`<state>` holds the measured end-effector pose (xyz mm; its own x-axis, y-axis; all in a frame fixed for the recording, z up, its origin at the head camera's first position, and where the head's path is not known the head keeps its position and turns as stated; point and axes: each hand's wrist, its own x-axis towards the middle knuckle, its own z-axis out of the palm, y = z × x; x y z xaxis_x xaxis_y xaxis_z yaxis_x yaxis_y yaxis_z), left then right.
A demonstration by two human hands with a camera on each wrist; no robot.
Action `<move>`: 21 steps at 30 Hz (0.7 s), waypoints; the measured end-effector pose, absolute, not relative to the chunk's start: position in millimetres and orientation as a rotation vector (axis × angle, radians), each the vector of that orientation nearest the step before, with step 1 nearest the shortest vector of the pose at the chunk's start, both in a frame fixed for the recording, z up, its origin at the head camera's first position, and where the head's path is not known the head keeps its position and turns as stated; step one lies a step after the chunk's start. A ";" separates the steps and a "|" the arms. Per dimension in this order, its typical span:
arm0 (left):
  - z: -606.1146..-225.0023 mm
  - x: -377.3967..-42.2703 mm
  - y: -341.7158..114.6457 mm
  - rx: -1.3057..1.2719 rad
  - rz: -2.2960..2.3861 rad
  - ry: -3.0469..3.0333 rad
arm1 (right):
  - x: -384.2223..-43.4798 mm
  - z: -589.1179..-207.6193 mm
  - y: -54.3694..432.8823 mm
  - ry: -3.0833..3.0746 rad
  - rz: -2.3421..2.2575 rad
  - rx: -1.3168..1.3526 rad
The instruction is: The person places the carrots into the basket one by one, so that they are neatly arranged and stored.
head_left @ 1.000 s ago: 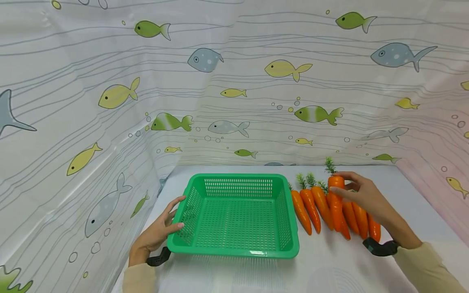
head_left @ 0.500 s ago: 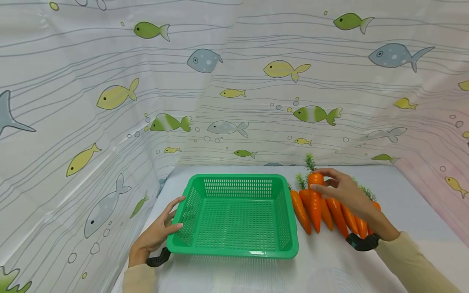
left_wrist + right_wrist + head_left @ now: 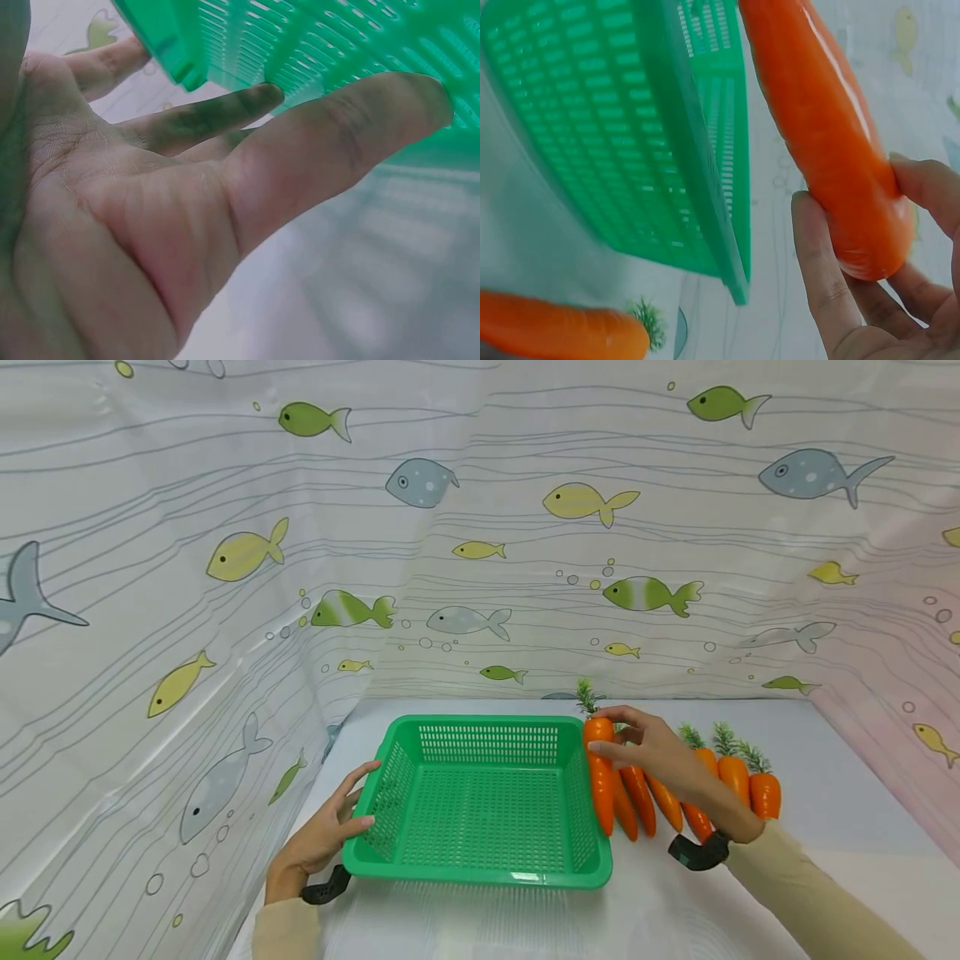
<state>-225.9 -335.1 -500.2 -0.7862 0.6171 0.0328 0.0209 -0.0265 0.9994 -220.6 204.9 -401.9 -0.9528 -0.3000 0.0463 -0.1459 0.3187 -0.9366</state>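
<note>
A carrot [image 3: 601,781] with a green leafy top is held in my right hand [image 3: 660,758], pinched near its thick end between thumb and fingers. In the head view it overlaps the right rim of the green plastic basket [image 3: 480,880]; the right wrist view has the carrot [image 3: 817,127] raised beside the basket wall [image 3: 592,82]. My left hand [image 3: 318,839] is at the basket's left side, its thumb and fingers spread and fairly straight. In the left wrist view these fingertips [image 3: 427,101] touch the slotted outer wall.
Several more carrots [image 3: 733,775] lie in a row on the white table [image 3: 817,777], right of the basket, some partly hidden by the right hand and forearm. A fish-patterned curtain [image 3: 525,635] surrounds the table at the back and sides.
My right hand has carried the carrot leftward, from above the row of carrots to the basket's right rim. The left hand and basket have stayed in place.
</note>
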 end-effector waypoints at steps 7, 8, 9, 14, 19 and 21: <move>-499.2 -224.6 -332.9 0.669 1.896 1.789 | -225.4 -402.2 182.1 2.398 -1.684 -0.444; -499.4 -224.5 -332.6 0.674 1.910 1.762 | -226.4 -402.1 178.6 2.383 -1.692 -0.441; -499.4 -224.5 -332.4 0.676 1.922 1.742 | -227.5 -402.2 175.4 2.370 -1.698 -0.446; -499.4 -224.4 -332.0 0.682 1.922 1.765 | -233.3 -403.3 156.4 2.283 -1.765 -0.445; -498.6 -224.3 -331.9 0.667 1.893 1.851 | -239.1 -405.1 137.5 2.227 -1.780 -0.469; -498.4 -223.9 -331.8 0.650 1.889 1.868 | -240.3 -404.9 130.4 2.215 -1.775 -0.470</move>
